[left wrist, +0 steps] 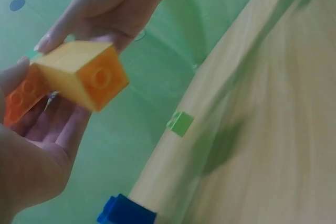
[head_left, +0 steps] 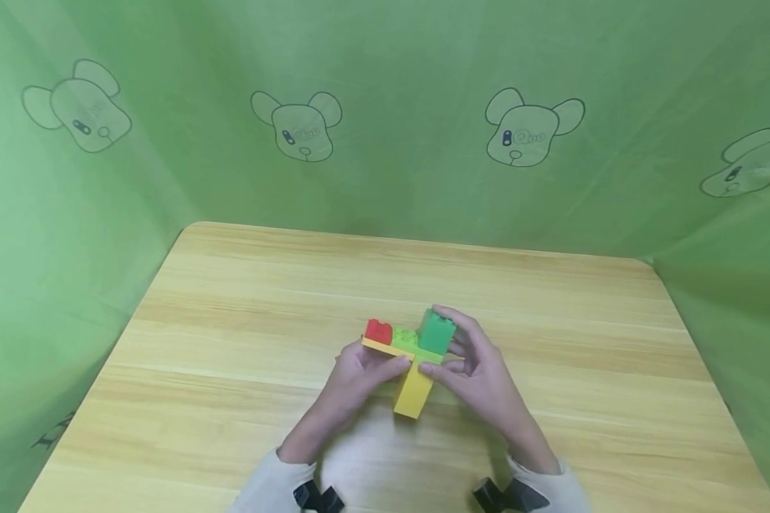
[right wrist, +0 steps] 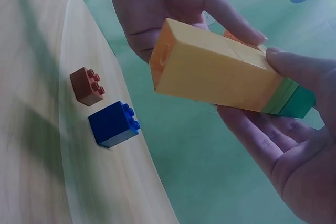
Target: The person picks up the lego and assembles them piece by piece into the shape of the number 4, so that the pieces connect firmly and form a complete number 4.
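Observation:
Both hands hold one built model of toy building bricks above the table. A tall yellow column [head_left: 414, 390] forms its lower part. Across the top lie an orange-yellow plate [head_left: 385, 347], a red brick [head_left: 378, 331], a light green brick [head_left: 406, 338] and a taller dark green brick [head_left: 436, 333]. My left hand [head_left: 359, 372] grips the plate's left end, its thumb near the column's top. My right hand [head_left: 486, 374] holds the green end, thumb in front and fingers around the dark green brick. In the left wrist view the column's hollow end [left wrist: 102, 77] shows.
Loose bricks stand on the table in the wrist views, not seen in the head view: a light green brick [left wrist: 180, 124], a blue brick [right wrist: 114, 124] and a reddish-brown brick [right wrist: 86, 86]. A green curtain [head_left: 417, 192] hangs behind the wooden table [head_left: 231, 299].

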Motion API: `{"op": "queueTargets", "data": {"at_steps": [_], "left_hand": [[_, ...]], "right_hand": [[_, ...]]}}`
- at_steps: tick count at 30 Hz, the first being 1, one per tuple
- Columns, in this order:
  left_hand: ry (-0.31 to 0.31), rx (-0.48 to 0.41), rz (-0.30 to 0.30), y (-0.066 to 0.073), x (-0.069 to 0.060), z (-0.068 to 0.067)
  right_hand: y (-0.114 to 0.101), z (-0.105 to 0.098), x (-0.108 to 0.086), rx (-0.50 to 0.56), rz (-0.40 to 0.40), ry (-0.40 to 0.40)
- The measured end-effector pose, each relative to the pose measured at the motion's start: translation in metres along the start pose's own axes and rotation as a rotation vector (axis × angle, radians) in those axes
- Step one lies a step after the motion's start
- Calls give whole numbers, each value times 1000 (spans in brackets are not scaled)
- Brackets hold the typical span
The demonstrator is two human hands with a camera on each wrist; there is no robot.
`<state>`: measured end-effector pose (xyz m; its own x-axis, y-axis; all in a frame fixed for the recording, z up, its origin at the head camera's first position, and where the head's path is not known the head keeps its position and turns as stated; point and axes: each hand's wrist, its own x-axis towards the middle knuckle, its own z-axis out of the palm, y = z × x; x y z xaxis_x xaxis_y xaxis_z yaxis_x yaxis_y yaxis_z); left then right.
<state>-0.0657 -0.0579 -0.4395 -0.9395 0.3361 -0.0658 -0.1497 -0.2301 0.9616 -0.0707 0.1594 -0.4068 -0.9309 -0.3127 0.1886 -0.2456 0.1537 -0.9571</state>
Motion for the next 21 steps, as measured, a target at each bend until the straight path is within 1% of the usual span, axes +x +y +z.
{"op": "queueTargets", "data": {"at_steps": [3, 7, 9, 13, 16, 18, 21], "left_hand": [[2, -38, 32, 3, 1, -7], [60, -103, 63, 8, 3, -18], [94, -102, 66, 11, 3, -23], [175, -43, 52, 14, 4, -31], [222, 55, 59, 13, 5, -35], [239, 173, 85, 10, 6, -36], [237, 500, 143, 2, 8, -38]], "right_hand": [[0, -3, 0, 18, -26, 20], [-1, -7, 1, 45, -39, 65], [-1, -9, 1, 55, -41, 78], [-3, -11, 2, 65, -44, 82], [-4, -12, 1, 64, -44, 87], [-4, -12, 1, 68, -44, 91], [-4, -12, 0, 70, -45, 92]]}}
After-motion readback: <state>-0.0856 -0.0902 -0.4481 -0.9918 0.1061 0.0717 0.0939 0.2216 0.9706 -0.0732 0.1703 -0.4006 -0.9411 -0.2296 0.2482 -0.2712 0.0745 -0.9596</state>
